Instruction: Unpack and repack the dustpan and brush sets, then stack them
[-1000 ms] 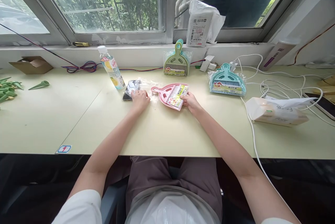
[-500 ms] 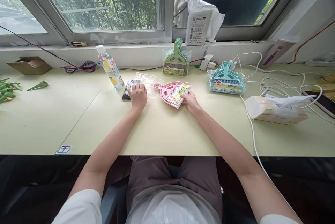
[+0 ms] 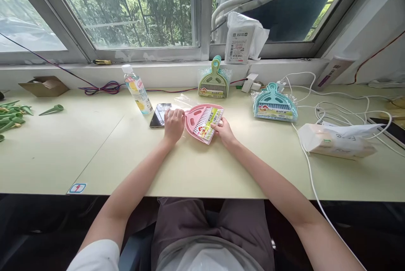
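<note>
Head view shows a pink plastic dustpan-and-brush set (image 3: 204, 123) well back from the pale green surface's (image 3: 202, 174) front edge; left grip (image 3: 183, 115) holds its handle end; right grip (image 3: 215, 126) pinches its labelled side.

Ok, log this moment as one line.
Left hand: at narrow end of pink dustpan | Right hand: holding its wide end | Phone: by left hand | Bottle: beside phone

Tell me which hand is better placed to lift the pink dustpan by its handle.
Probably the left hand: it's at the handle of the pink dustpan, while the right hand holds the wide, labelled end.
</note>
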`<state>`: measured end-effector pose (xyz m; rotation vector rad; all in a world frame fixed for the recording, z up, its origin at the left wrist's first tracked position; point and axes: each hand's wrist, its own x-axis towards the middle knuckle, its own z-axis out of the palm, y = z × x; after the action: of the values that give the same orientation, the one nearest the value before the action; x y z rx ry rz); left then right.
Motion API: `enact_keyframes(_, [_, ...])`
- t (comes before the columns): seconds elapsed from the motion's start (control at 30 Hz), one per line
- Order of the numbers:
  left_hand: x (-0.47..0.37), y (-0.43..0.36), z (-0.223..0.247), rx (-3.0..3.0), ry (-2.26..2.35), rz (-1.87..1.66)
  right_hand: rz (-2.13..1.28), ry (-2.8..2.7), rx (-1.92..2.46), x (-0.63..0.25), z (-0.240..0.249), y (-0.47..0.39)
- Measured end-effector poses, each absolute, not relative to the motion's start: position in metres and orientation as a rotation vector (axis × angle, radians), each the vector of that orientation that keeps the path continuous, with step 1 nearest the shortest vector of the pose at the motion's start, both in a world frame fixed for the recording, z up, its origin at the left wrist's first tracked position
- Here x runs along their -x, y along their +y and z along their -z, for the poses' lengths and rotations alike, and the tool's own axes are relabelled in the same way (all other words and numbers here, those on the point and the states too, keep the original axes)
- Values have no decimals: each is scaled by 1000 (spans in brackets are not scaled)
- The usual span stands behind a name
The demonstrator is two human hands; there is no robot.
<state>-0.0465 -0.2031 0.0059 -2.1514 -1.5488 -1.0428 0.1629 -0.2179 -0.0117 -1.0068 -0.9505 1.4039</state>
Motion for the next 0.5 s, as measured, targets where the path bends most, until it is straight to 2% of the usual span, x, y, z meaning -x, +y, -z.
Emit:
enact_keyframes(0.33, [31,-223,-9,2316,-1407,1378,-1336,-842,908,-159,10,-220])
enact_keyframes(0.5, [31,-223,-12,1753,-1613,1995,-1332,-812,859,-157,5,-224])
